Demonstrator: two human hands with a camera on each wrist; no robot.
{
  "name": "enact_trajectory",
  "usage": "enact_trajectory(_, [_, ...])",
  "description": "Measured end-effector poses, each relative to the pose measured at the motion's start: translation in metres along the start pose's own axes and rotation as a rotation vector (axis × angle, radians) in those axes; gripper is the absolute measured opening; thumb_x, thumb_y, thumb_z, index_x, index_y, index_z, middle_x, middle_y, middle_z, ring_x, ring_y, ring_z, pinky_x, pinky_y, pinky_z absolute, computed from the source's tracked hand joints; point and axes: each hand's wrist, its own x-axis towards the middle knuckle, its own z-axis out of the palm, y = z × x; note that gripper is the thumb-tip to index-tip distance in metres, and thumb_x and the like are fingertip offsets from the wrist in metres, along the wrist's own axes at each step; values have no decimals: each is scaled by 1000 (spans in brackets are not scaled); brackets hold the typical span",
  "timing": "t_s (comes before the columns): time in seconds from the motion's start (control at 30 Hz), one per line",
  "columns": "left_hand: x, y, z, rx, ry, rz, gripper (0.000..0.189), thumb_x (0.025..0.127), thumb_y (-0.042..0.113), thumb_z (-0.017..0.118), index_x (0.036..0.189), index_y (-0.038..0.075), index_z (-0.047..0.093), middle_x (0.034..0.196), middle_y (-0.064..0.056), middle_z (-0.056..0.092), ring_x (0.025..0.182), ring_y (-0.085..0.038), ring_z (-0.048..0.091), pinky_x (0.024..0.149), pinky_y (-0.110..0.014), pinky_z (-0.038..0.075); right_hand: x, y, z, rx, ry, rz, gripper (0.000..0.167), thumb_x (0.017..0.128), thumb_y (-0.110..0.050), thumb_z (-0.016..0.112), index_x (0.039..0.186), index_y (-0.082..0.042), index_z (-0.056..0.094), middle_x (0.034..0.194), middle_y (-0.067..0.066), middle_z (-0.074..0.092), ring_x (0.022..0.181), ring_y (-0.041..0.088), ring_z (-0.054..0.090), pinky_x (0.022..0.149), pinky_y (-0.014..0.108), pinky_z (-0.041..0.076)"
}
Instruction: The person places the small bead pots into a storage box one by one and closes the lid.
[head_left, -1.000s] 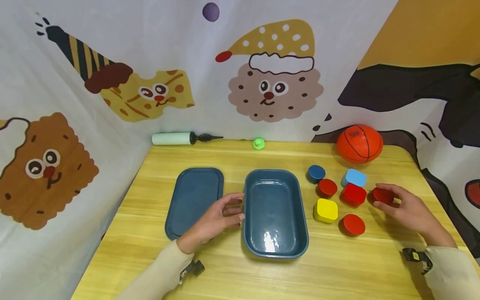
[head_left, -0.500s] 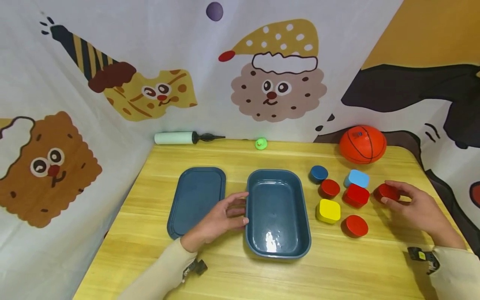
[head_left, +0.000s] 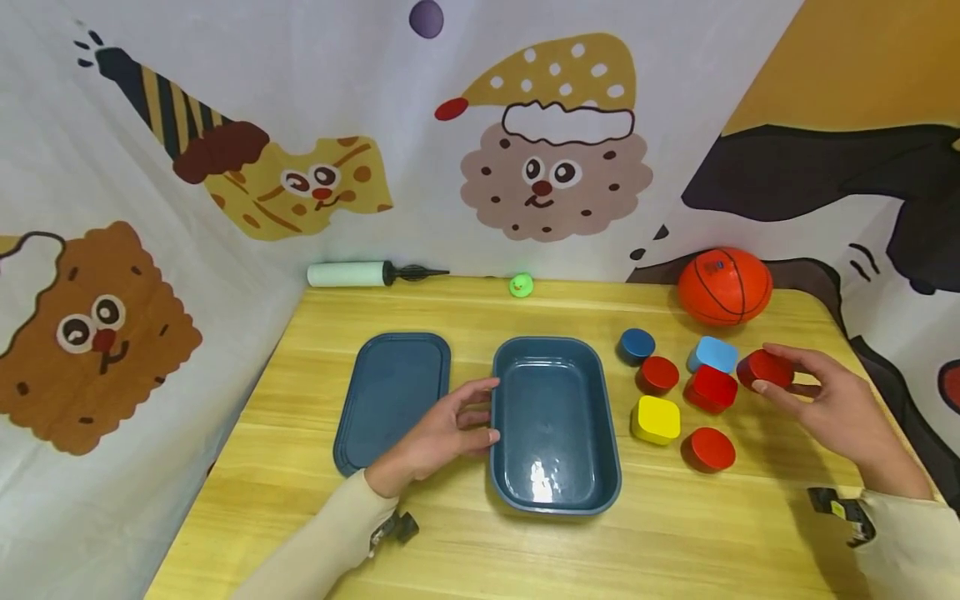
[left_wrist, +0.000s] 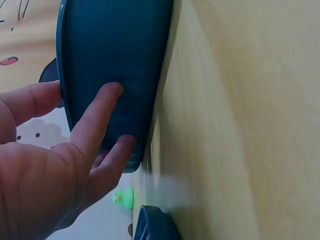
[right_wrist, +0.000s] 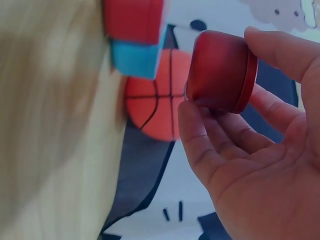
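the right hand [head_left: 832, 408] holds a red round block [head_left: 767, 369] lifted off the wooden table [head_left: 465, 550], at the right side, just right of the red square block [head_left: 711, 388] and light blue block [head_left: 713, 354]. its fingers [right_wrist: 200, 145] and thumb are curled round the block and pinch it by its rim; the wrist view shows the block clear of the table with the basketball [right_wrist: 152, 107] behind it.

the left hand [head_left: 438, 433] rests against the left outer wall of the open blue container [head_left: 555, 492], which sits in the middle of the table. its fingers [left_wrist: 97, 125] lie straight and lightly spread, pressed flat on the container's side, thumb over the rim.

the container's lid [head_left: 392, 400] lies flat just left of that hand. between the container and the right hand sit a yellow block [head_left: 656, 419], two more red round blocks [head_left: 657, 374] [head_left: 709, 449] and a dark blue round block [head_left: 636, 345]. at the far edge lie a hand pump [head_left: 360, 273] and a small green duck [head_left: 521, 286].
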Motion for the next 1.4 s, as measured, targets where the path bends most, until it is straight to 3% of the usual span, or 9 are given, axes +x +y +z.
enact_trajectory(0.13, [1, 0, -1, -3, -10, 0, 84, 98, -4, 69, 168, 9, 25, 164, -29, 34, 147, -51, 44, 98, -49, 61, 2, -18, 4, 9, 2, -36, 61, 94, -22, 83, 147, -3, 59, 141, 24, 59, 107, -21, 37, 76, -7, 38])
enact_trajectory(0.4, [2, -1, -2, 32, -22, -7, 84, 98, -4, 68, 168, 12, 25, 165, -27, 33, 148, -50, 44, 98, -47, 62, 9, -50, 22, 40, -41, -171, 59, 91, -17, 86, 143, -4, 63, 136, 23, 63, 107, -19, 43, 79, -3, 43])
enact_trajectory(0.63, [4, 0, -3, 40, -42, 4, 82, 99, -5, 66, 168, 10, 23, 165, -29, 31, 149, -50, 42, 98, -45, 62, 15, -82, 43, 23, -44, -268, 61, 86, -20, 90, 142, -10, 66, 134, 14, 69, 106, 6, 56, 82, 3, 46])
enact_trajectory(0.73, [3, 1, -3, 35, -45, 6, 82, 99, -5, 66, 168, 9, 23, 164, -30, 31, 149, -52, 42, 98, -45, 62, 17, -95, 53, 43, -61, -357, 62, 84, -16, 91, 140, -7, 66, 129, 12, 70, 103, 5, 60, 82, 5, 49])
enact_trajectory(0.87, [3, 2, -2, 32, -46, 7, 82, 99, -4, 66, 168, 9, 23, 163, -31, 31, 148, -52, 42, 97, -46, 62, 18, -112, 66, 80, -116, -419, 62, 83, -16, 92, 139, -6, 66, 127, 8, 70, 98, 2, 64, 78, 14, 58])
enact_trajectory(1.07, [3, 1, -2, 14, -45, 6, 83, 98, -4, 66, 168, 9, 23, 163, -31, 32, 148, -52, 43, 97, -46, 62, 11, -137, 84, 85, -225, -427, 64, 84, -28, 92, 140, -10, 67, 127, 3, 71, 100, 15, 72, 82, 38, 66])
enact_trajectory(1.4, [6, 0, -3, 6, -31, -8, 82, 97, -2, 68, 167, 10, 26, 160, -30, 36, 145, -49, 47, 95, -45, 63, -3, -174, 120, 32, -423, -536, 64, 86, -39, 90, 142, -16, 68, 132, -6, 71, 114, 13, 67, 92, 35, 62])
